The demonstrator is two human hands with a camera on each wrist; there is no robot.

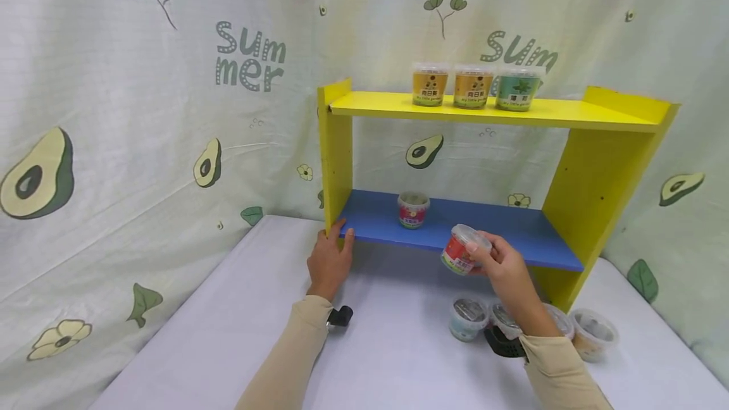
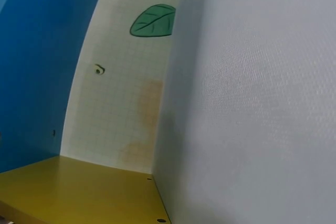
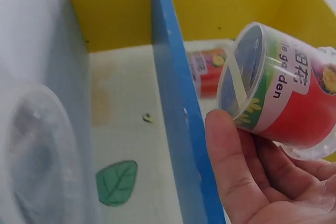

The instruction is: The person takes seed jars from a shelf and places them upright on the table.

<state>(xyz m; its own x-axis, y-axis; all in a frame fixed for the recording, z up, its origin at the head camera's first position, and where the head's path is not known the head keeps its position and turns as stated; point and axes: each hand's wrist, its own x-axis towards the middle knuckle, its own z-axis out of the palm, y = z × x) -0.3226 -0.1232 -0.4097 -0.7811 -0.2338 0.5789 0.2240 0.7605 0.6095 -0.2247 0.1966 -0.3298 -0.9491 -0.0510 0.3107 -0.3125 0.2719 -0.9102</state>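
The right hand (image 1: 504, 264) has its grip closed round a red-labelled cup (image 1: 462, 250), tilted and held just in front of the blue shelf's (image 1: 512, 233) front edge, near its middle. The left hand (image 1: 329, 258) rests with its fingers over that shelf's front left corner, against the yellow side panel (image 1: 335, 157). Only the right wrist view shows the cup's clear lid and printed lettering (image 3: 286, 77); the head view alone shows a second red cup (image 1: 413, 209) standing on the shelf.

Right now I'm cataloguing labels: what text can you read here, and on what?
"Summer": printed twice on the backdrop cloth.
"ga den", partly hidden: on the red cup held in the right hand.
Labels on the top-shelf cups and the blue-shelf cup: too small to read.
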